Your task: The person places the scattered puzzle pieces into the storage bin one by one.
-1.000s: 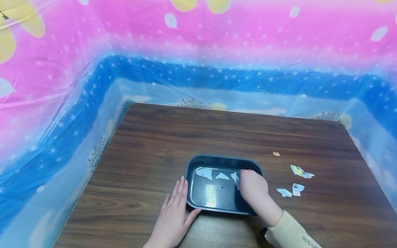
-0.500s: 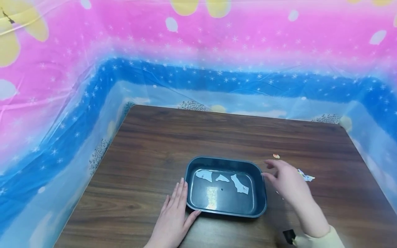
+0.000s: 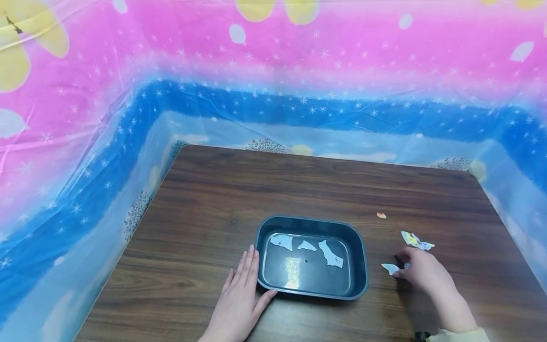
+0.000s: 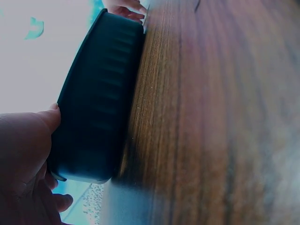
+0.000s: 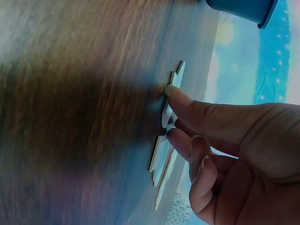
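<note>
My left hand (image 3: 237,292) lies along the left end of a dark blue-green plastic tray (image 3: 312,293), fingers straight on its side and thumb at the near corner. In the left wrist view the thumb (image 4: 51,117) touches the tray's rim. Right of the tray, my right hand (image 3: 427,275) reaches down to flat, irregular printed pieces. Its thumb tip is at the right end of a pale piece (image 3: 389,268), and its hand partly hides another piece. In the right wrist view, thumb and bent forefinger flank a thin pale-edged piece (image 5: 166,115); I cannot tell whether they pinch it.
Inside the tray are a large white piece (image 3: 282,242), a small one (image 3: 306,245) and a long one (image 3: 330,254). A yellow and purple piece (image 3: 416,241) and a tiny orange one (image 3: 381,215) lie on the wooden table (image 3: 213,190). Patterned cloth (image 3: 278,114) surrounds the table.
My right hand has left the tray and moved right to the loose pieces. The long white piece it covered in the tray now shows fully. The left hand has stayed at the tray's side.
</note>
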The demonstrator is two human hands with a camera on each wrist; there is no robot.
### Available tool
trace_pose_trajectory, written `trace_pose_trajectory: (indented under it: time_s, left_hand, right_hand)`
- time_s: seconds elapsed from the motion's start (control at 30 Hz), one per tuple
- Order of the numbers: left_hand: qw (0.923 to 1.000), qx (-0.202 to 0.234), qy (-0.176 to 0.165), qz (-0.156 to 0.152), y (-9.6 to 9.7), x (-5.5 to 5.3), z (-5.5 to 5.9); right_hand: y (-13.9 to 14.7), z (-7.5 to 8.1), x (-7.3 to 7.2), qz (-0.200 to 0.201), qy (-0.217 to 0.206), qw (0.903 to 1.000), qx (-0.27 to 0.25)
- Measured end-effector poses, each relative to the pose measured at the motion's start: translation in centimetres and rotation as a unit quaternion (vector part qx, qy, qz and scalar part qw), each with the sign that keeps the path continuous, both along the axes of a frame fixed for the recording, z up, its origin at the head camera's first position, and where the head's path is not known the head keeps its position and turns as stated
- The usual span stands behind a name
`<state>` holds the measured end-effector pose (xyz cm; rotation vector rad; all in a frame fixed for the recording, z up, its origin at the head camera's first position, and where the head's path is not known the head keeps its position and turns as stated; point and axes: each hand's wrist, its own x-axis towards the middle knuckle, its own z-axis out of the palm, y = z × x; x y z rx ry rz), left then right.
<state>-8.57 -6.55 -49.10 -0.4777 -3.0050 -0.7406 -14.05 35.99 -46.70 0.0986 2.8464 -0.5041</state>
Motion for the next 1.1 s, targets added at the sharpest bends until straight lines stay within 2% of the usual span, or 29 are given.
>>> trace_pose_trajectory:
  time_s: [0.23,0.47,0.7,0.8,0.9,1.0,1.1]
  left_hand:
    - [1.0000,0.000,-0.003,0.003,0.0,0.1,0.0]
    - [1.0000,0.004,-0.003,0.004,-0.1,0.0,-0.1]
    - [1.0000,0.004,0.000,0.001,-0.1,0.0,-0.1]
    - [1.0000,0.003,0.003,-0.002,-0.1,0.0,0.0]
    - [1.0000,0.001,0.003,-0.004,-0.1,0.0,-0.1]
    - [1.0000,-0.002,0.001,-0.005,-0.1,0.0,-0.1]
    - [1.0000,-0.005,0.002,-0.008,-0.1,0.0,-0.1]
  right_hand:
    - [-0.4,-0.2,0.2,-0.020,-0.015,0.9997,-0.006]
    - [-1.2,-0.6,0.5,-0.074,-0.032,0.9966,-0.014]
    - [-1.9,-0.3,1.2,-0.068,-0.009,0.9972,-0.030]
    - [-2.2,0.7,1.4,-0.073,0.014,0.9965,-0.039]
    - [-3.3,2.5,1.0,-0.078,0.057,0.9942,-0.047]
    - [-5.7,4.5,0.4,-0.074,0.093,0.9911,-0.060]
    - [-8.9,6.1,-0.2,-0.066,0.107,0.9883,-0.086]
